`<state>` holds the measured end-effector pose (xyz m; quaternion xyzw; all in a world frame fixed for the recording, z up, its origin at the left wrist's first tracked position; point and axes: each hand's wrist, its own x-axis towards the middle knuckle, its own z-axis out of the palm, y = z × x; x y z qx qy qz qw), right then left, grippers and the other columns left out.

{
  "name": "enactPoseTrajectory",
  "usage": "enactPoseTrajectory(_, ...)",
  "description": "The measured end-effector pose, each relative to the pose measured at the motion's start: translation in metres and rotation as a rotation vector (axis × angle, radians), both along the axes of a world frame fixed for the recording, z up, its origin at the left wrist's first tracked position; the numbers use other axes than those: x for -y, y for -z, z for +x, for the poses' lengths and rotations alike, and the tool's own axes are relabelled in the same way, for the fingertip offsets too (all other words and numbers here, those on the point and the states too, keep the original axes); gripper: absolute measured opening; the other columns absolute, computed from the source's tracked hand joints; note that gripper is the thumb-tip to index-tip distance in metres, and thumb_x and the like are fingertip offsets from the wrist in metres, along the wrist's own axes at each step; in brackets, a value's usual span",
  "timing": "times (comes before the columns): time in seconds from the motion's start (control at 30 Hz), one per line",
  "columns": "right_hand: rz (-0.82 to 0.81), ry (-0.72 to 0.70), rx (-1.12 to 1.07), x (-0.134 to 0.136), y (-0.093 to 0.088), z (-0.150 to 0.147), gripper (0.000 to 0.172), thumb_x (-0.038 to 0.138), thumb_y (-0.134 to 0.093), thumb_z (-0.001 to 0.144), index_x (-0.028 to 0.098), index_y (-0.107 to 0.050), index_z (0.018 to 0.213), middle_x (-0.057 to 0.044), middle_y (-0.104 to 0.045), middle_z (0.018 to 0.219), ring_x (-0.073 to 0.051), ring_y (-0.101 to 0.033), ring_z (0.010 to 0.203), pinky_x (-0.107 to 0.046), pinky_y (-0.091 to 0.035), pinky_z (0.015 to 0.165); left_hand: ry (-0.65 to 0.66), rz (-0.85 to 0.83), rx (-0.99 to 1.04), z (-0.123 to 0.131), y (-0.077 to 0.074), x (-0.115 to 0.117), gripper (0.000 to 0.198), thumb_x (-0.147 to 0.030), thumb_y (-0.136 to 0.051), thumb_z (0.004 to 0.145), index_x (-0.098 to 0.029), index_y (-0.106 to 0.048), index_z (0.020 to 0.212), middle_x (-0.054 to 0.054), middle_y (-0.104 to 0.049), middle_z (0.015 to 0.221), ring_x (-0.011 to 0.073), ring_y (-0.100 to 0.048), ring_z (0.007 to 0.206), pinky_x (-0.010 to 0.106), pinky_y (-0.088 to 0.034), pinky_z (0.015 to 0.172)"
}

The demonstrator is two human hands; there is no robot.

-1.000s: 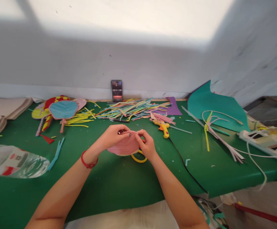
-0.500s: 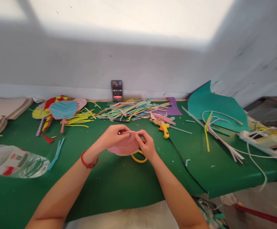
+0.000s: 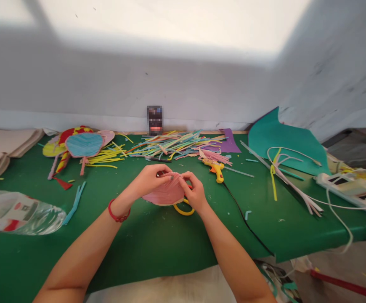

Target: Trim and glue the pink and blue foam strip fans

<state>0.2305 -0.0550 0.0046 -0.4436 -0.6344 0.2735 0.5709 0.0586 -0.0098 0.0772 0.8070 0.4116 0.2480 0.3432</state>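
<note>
A pink striped craft piece (image 3: 164, 193), rounded along its lower edge, is held up over the green table. My left hand (image 3: 153, 177) pinches its upper edge from the left, thumb toward the middle. On the other side, my right hand (image 3: 194, 191) pinches the same edge, fingertips close to those of the left. Partly hidden behind the pink piece and my right hand is a pair of scissors with a yellow handle (image 3: 184, 211); a bit of red shows above it. A yellow glue gun (image 3: 218, 173) lies just beyond my right hand.
Several coloured strips (image 3: 173, 145) are heaped at the back, before a propped phone (image 3: 155, 120). Finished-looking round craft pieces (image 3: 84, 145) lie back left. A water bottle (image 3: 22, 213) lies left; teal sheet (image 3: 287, 145) and power strip (image 3: 353, 193) are right. The glue gun's black cord (image 3: 240, 206) crosses the table.
</note>
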Motion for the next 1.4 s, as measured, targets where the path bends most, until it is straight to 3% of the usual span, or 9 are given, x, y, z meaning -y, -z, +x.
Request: enactPoseTrajectory(1.4,-0.04,0.021,-0.002,-0.0009,0.0,-0.0015,0.017,0.036,-0.051,0.087,0.021,-0.056,0.083,-0.001,-0.06,0.077,-0.015,-0.057,0.072,-0.026,-0.047,0.066,0.037,0.01,-0.026,-0.0018,-0.0008,0.0001,0.021,-0.031,-0.052,0.077,-0.018,-0.067,0.084,0.001,-0.068,0.077,0.0152,-0.057,0.071,0.026,-0.045,0.068)
